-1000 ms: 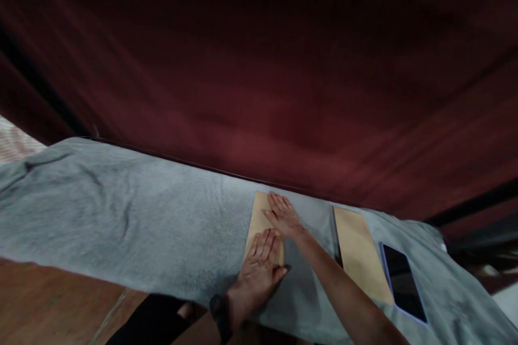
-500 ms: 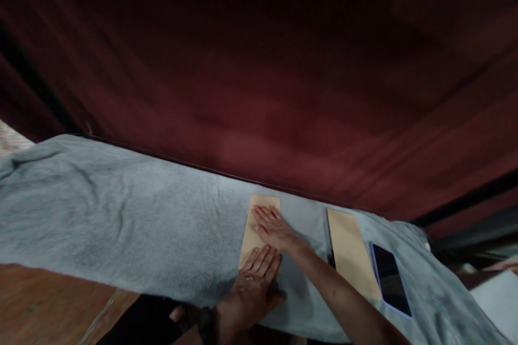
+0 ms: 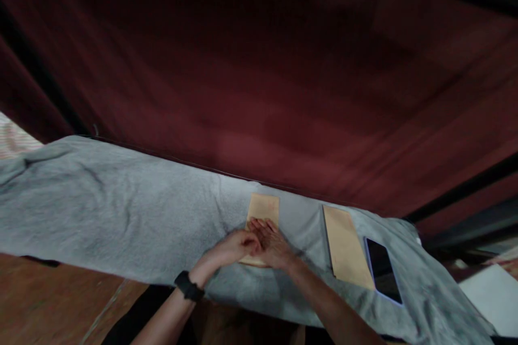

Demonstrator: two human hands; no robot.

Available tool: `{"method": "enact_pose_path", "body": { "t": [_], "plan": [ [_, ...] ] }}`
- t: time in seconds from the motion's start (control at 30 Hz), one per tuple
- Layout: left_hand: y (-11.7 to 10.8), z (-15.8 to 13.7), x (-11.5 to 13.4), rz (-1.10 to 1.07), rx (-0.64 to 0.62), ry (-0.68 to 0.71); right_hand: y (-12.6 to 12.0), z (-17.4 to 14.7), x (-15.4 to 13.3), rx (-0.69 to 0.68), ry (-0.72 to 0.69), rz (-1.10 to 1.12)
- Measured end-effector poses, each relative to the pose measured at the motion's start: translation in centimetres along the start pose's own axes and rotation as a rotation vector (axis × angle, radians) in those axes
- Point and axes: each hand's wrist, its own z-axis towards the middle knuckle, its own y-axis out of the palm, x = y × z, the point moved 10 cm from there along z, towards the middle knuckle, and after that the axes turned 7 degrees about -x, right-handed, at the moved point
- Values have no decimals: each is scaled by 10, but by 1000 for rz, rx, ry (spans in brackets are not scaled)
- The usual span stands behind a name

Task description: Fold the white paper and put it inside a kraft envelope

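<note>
A tan paper piece that looks like an envelope (image 3: 264,204) lies on a grey cloth in front of me. My right hand (image 3: 273,243) rests over its middle, fingers stretched out and lying on the paper. From the left, my left hand (image 3: 238,244), with a dark band on its wrist, meets the right hand. Its fingers are curled against the right hand's fingers, and whatever is between them is hidden. Both hands cover the middle of the paper; its lower edge shows beneath them.
To the right lies what looks like a stack of similar tan envelopes (image 3: 347,245), beside a dark-screened phone (image 3: 383,269) in a purple case. The grey cloth (image 3: 162,210) covers the long surface. A dark red curtain (image 3: 251,91) rises behind it. A white sheet (image 3: 496,296) is at far right.
My left hand has risen off the lower part of the paper, turned and curled beside my right hand. My right hand has moved slightly down the paper.
</note>
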Motion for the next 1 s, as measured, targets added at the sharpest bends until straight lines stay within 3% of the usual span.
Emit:
{"method": "enact_pose_path", "body": {
  "t": [0.13,0.27,0.37,0.63,1.0],
  "plan": [
    [-20,20,-7,192,265,41,-6,-17,-14,61,47,36],
    [9,33,-11,572,216,27,-7,-56,-25,92,87,70],
    [23,37,-12,729,235,11,-7,-81,-20,98,143,64],
    [21,62,-26,809,299,-130,-11,-90,-2,158,244,50],
    [17,115,-19,760,223,22,-15,-94,-23,69,91,134]
  ]
}}
